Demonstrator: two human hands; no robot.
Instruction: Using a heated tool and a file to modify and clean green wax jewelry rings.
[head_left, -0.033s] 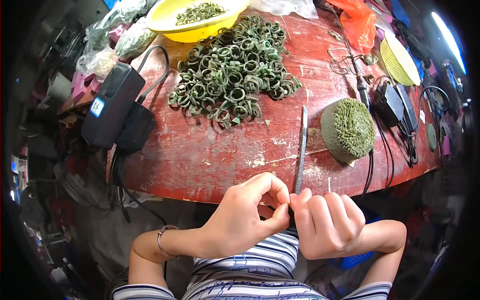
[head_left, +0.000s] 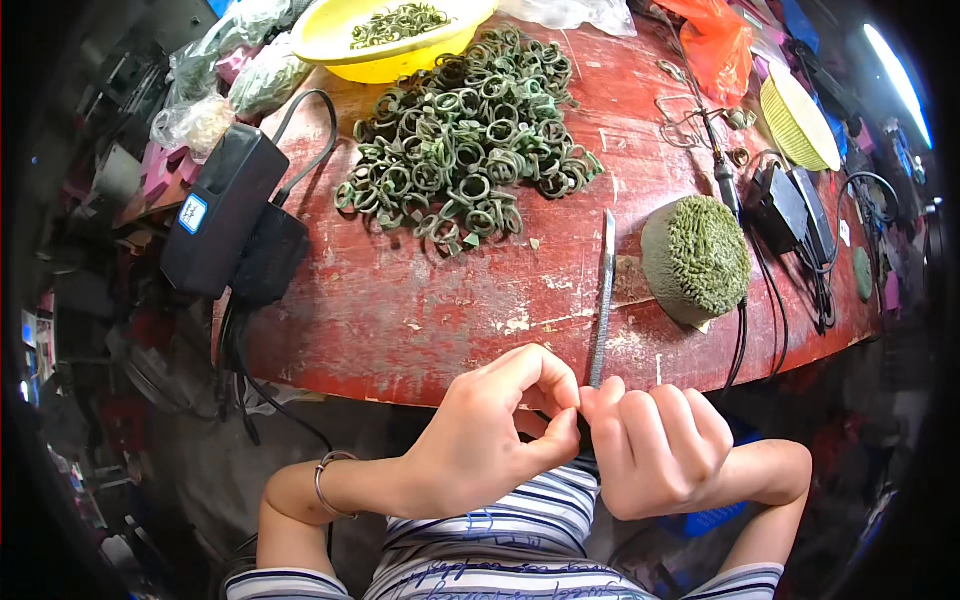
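My left hand (head_left: 505, 428) and my right hand (head_left: 655, 445) meet in front of the table's near edge. The left thumb and forefinger are pinched together, the fingertips touching those of the right hand. My right hand is curled closed, knuckles up. Whatever lies between the fingertips is hidden or too small to make out. Just beyond them a slim grey metal tool with a textured shaft, like a file (head_left: 604, 300), lies on the red table (head_left: 400, 330). Farther back is a heap of greenish, dark rings (head_left: 480, 150).
To the right of the file stands a round grey-green block (head_left: 700, 260) with a rough, ridged top. A black power adapter (head_left: 228, 210) with cables sits at the left. At the back are a yellow basin (head_left: 370, 68) holding small pieces, an orange bag (head_left: 718, 50) and a yellow basket (head_left: 800, 118).
My right hand has shifted very slightly to the right. Nothing else has visibly moved.
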